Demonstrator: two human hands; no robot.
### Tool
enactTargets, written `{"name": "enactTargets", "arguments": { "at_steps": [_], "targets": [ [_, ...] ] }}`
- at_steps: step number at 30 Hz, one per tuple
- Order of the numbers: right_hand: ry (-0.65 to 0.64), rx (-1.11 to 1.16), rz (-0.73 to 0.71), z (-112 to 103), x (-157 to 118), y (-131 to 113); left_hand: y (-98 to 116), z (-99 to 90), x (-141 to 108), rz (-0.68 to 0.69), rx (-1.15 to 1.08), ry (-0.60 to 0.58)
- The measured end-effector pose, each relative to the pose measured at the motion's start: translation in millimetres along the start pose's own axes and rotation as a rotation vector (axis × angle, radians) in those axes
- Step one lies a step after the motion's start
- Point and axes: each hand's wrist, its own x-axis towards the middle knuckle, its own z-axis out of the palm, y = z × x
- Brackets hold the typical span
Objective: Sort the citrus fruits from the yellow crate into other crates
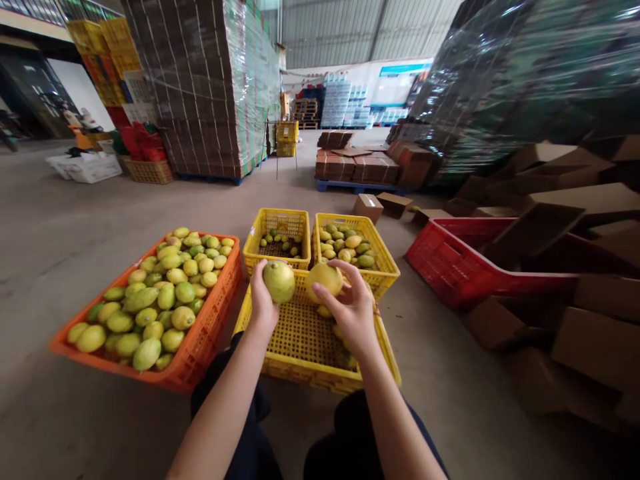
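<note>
My left hand (pixel 263 303) is closed around a greenish-yellow lemon (pixel 279 281). In my right hand (pixel 354 312) is a yellower lemon (pixel 324 283), gripped between thumb and fingers. Both lemons are held up side by side, a small gap apart, above the near yellow crate (pixel 295 340). That crate has a few lemons along its right side, partly hidden by my right hand. Behind it stand two more yellow crates: the left one (pixel 254 248) has several greenish lemons on its floor, and the right one (pixel 383 273) holds a thicker layer.
An orange crate (pixel 200 347) heaped with yellow-green lemons stands at my left. To the right are a red crate (pixel 440 267) and a pile of cardboard boxes (pixel 600 333). Wrapped pallet stacks (pixel 195 93) and a low pallet of flattened cartons (pixel 355 167) stand farther back.
</note>
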Motion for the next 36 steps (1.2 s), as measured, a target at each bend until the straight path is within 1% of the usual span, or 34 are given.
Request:
{"name": "enactTargets", "arguments": {
  "at_steps": [3,4,6,7,10,12,14,16,20,24,28,33,36],
  "targets": [
    [0.040,0.084,0.060,3.1,-0.5,-3.2,1.0,3.8,5.6,-0.195,-0.259,0.181],
    [0.056,0.128,0.097,3.8,0.3,-3.8,1.0,4.9,6.9,-0.249,-0.303,0.200],
    [0.080,0.265,0.218,4.0,3.3,-3.5,0.3,7.1,8.1,-0.305,-0.364,0.208],
    [0.082,0.354,0.310,3.6,5.4,-2.5,-0.4,8.1,8.1,-0.312,-0.391,0.202],
    [0.082,0.642,0.654,2.2,12.4,2.5,-3.6,10.6,6.7,-0.302,-0.464,0.180],
    [0.162,0.776,0.823,2.7,16.0,6.1,-5.8,11.4,5.5,-0.297,-0.502,0.165],
    [0.282,0.851,0.897,4.4,18.1,8.4,-7.4,11.8,4.6,-0.306,-0.532,0.146],
    [0.351,0.888,0.925,6.0,18.8,8.8,-8.3,11.9,4.0,-0.332,-0.556,0.141],
    [0.377,0.955,0.912,6.6,18.9,7.4,-9.7,11.8,4.6,-0.398,-0.599,0.151],
    [0.411,0.959,0.914,6.9,19.9,9.1,-12.5,11.2,6.7,-0.446,-0.652,0.155],
    [0.444,0.952,0.940,8.9,20.9,11.7,-16.8,11.3,8.6,-0.456,-0.683,0.164],
    [0.451,0.940,0.962,9.8,20.4,11.8,-20.5,10.7,10.2,-0.447,-0.729,0.183],
    [0.456,0.936,0.966,9.4,20.0,11.5,-21.1,8.7,12.0,-0.476,-0.738,0.178]
  ]
}}
